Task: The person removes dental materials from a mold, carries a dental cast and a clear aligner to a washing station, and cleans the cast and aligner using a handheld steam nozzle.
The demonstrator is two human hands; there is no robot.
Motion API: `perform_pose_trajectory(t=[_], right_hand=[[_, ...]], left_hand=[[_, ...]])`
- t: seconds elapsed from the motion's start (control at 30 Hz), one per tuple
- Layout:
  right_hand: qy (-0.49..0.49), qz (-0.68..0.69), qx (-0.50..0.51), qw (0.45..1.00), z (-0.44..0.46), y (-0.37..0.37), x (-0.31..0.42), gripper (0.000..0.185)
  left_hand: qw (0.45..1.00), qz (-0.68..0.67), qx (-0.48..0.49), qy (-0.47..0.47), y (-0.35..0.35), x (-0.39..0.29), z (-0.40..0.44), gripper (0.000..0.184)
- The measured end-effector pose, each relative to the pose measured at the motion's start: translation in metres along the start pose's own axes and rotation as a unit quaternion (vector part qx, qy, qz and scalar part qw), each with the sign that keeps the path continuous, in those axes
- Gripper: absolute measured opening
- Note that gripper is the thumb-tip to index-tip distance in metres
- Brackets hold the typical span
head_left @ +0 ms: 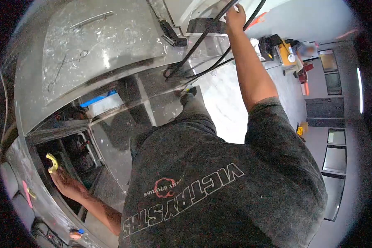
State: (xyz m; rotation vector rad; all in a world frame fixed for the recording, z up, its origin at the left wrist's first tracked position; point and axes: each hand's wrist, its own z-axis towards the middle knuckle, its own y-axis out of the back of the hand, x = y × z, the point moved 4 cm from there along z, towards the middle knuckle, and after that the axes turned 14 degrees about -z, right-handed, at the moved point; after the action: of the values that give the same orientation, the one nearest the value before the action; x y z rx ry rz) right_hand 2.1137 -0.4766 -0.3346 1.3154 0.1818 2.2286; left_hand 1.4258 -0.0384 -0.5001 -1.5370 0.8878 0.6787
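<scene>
At the lower left, my left hand point(68, 186) reaches over the edge of the metal bench. Its fingers are closed on a yellow C-shaped piece point(51, 163), which sticks out past the fingertips. My right arm stretches to the top of the view, where my right hand point(235, 20) is beside a black cable point(202, 39). Its fingers are curled, and what they grip is hidden. Just left of that hand stands a white machine housing point(184, 10) with a dark curved panel point(204, 25).
A black-handled tool point(169, 34) lies on the scuffed metal worktop point(124, 41), near a metal rod point(91, 19). Open shelves below hold a white box with a blue edge point(103, 103). A cluttered yellow table point(286, 51) stands farther off on the right.
</scene>
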Motion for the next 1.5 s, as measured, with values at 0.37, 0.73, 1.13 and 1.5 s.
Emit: perform_pose_trajectory(t=[0.37,0.73,1.13,1.5], right_hand=[[-0.106,0.019,0.094,0.99,0.021,0.001,-0.014,0.057],[-0.102,0.054,0.057,0.992,0.005,-0.001,0.012,0.06],[-0.121,0.113,0.09,0.982,-0.002,0.0,0.028,0.05],[0.097,-0.078,-0.064,0.99,0.008,0.002,0.043,0.04]], left_hand=[[0.987,-0.058,0.059,0.139,-0.071,0.088,-0.052,0.033],[0.966,-0.082,0.104,0.223,-0.016,0.135,-0.06,0.036],[0.949,-0.121,0.12,0.266,-0.014,0.149,-0.121,0.04],[0.983,-0.013,0.003,0.183,-0.074,0.072,-0.157,0.039]])
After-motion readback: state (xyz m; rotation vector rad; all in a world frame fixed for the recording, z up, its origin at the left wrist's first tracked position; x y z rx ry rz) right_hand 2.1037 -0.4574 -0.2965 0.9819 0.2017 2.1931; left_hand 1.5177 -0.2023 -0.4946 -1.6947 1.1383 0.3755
